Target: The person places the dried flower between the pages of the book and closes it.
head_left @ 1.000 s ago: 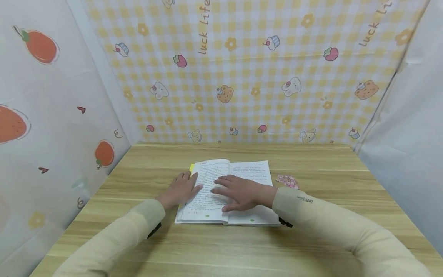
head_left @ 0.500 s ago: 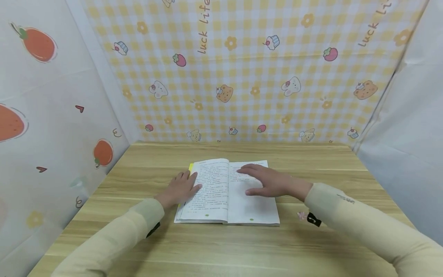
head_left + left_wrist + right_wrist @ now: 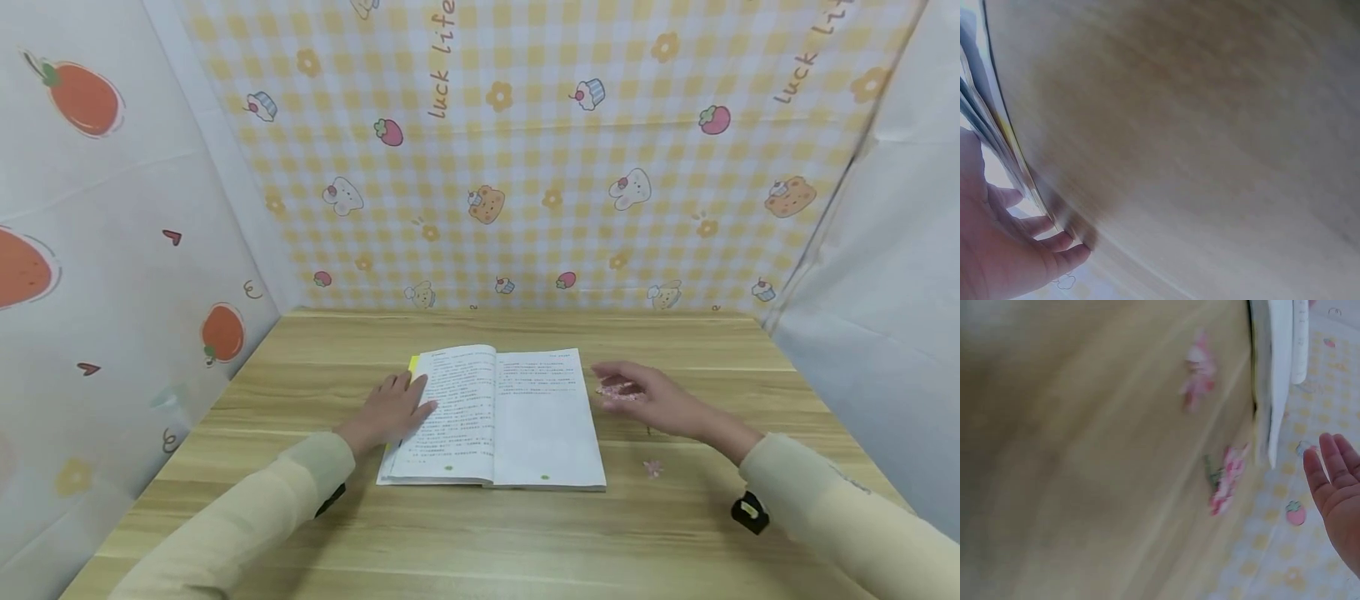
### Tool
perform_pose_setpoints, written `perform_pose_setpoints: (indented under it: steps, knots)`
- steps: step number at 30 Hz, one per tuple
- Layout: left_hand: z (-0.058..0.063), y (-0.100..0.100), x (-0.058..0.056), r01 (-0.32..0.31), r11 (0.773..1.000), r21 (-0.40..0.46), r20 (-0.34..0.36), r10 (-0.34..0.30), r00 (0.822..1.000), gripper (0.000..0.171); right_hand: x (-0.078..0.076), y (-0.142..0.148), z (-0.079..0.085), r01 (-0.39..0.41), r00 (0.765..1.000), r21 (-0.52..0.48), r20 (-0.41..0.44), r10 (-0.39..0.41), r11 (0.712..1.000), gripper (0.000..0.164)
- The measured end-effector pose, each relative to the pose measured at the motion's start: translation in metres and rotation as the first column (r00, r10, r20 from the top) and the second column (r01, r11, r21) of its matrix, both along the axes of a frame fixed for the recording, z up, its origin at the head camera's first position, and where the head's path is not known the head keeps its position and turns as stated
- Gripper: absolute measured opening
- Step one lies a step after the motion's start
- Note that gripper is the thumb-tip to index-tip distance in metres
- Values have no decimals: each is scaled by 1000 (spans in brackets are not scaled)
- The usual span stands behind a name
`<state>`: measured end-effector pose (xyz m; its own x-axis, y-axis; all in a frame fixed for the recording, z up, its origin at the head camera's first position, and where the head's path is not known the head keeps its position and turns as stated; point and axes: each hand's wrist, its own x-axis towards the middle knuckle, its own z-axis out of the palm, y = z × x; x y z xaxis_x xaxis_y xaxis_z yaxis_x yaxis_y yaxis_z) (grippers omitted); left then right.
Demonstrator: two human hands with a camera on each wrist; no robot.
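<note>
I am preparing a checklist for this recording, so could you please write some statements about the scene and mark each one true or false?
1. A book lies open on the table. True.
2. The left hand rests at the book's left edge. True.
3. Both hands touch the book. False: the right hand is off it, to its right.
4. Text fills both pages completely. False: the right page has text only in its upper part.

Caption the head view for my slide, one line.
Open book, left hand at its left edge, right hand off its right edge, near two pink pieces on a wooden table.
</note>
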<state>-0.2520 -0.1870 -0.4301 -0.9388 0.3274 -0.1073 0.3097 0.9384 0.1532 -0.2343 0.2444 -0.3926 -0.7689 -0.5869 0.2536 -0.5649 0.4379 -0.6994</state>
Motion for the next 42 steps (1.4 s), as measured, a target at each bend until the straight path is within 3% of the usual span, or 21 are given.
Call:
perform_pose_setpoints:
  steps: [7, 19, 23, 31, 42]
  knots:
    - [1, 0, 0, 13, 1000, -6, 11, -13, 1000, 69, 16, 33, -19, -52, 977, -127, 197, 76, 991, 45]
    - [-1, 0, -1, 8, 1000, -19, -9, -8, 1000, 69, 31, 65, -40, -102, 952, -104, 277, 128, 989, 36]
    - [1, 1, 1, 5, 1000, -20, -1, -5, 1000, 69, 32, 66, -42, -109, 958, -102, 256, 132, 989, 31]
    - [2, 2, 2, 3, 1000, -7, 1, -3, 1000, 69, 33, 64, -51, -153, 978, -82, 133, 163, 985, 24]
    - [1, 1, 3, -4, 1000, 3, -2, 4, 1000, 68, 33, 64, -59, -91, 992, -44, 88, 95, 995, 18]
